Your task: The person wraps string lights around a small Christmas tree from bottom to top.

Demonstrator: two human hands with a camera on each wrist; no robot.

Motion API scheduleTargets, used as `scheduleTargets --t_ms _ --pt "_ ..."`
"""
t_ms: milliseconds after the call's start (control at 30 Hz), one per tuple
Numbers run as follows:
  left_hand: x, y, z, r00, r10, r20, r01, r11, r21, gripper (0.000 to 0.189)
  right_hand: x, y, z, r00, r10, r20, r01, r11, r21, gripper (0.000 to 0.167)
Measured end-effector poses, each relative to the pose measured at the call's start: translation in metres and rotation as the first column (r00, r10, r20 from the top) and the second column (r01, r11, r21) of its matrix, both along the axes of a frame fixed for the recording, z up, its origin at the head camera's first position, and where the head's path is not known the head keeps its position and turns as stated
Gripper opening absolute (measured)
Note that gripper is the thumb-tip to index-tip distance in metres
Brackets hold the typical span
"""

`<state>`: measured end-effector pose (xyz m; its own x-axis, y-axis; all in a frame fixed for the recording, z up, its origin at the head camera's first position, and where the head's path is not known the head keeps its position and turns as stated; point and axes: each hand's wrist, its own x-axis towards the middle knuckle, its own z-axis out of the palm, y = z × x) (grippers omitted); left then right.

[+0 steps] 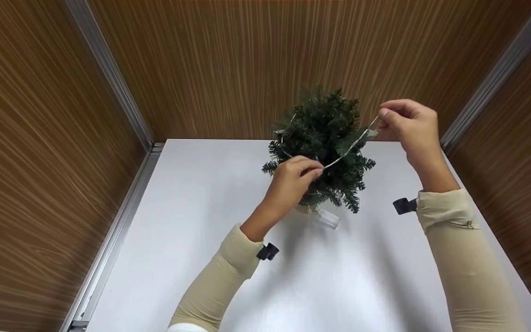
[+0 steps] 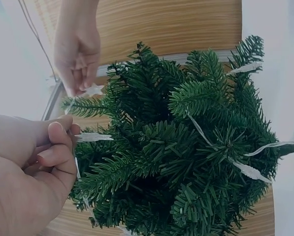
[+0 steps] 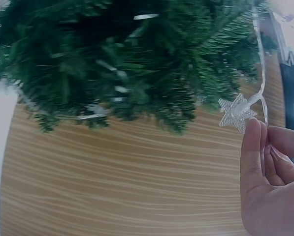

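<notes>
A small artificial Christmas tree stands on the white table, with a clear string of star lights draped over its branches. My left hand pinches the string in front of the tree; a star light sticks out beside those fingertips in the left wrist view. At the tree's right side, my raised right hand pinches another part of the string between thumb and fingers. Between the hands the string runs in a slight sag. A clear star dangles right by the right fingertips.
A clear tube-like piece lies at the foot of the tree on the white table. Wood-grain panels rise behind and on both sides, joined by metal corner posts. Black mounts sit on both sleeve cuffs.
</notes>
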<state>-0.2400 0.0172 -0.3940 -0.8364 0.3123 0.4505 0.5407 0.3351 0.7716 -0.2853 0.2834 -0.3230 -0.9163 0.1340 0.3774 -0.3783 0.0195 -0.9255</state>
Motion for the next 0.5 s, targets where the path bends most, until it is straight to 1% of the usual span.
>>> scheduleTargets --t_ms 67,167,267,367,500 --pt "0.001 -0.001 0.000 1.000 -0.017 0.025 0.017 1.000 0.023 0.019 0.003 0.000 0.004 1.000 0.013 -0.027 -0.013 1.000 -0.016 0.013" --pt "0.002 -0.004 -0.001 0.998 -0.036 0.054 0.033 0.998 0.046 0.018 0.008 -0.001 0.007 0.996 0.056 -0.068 -0.060 0.996 -0.069 0.014" --pt "0.002 -0.006 -0.001 0.996 -0.040 0.079 0.034 0.996 0.077 0.018 0.012 -0.002 0.008 0.992 0.071 -0.104 -0.081 0.991 -0.102 0.018" --pt "0.002 -0.003 0.000 0.997 -0.005 0.078 -0.002 0.996 0.095 0.018 0.012 -0.003 0.009 0.993 0.043 -0.113 -0.053 0.994 -0.092 0.018" --pt "0.001 0.003 0.003 0.998 0.054 0.036 -0.056 0.996 0.065 0.019 0.008 0.001 0.006 0.997 -0.023 -0.073 0.021 0.999 -0.039 0.015"
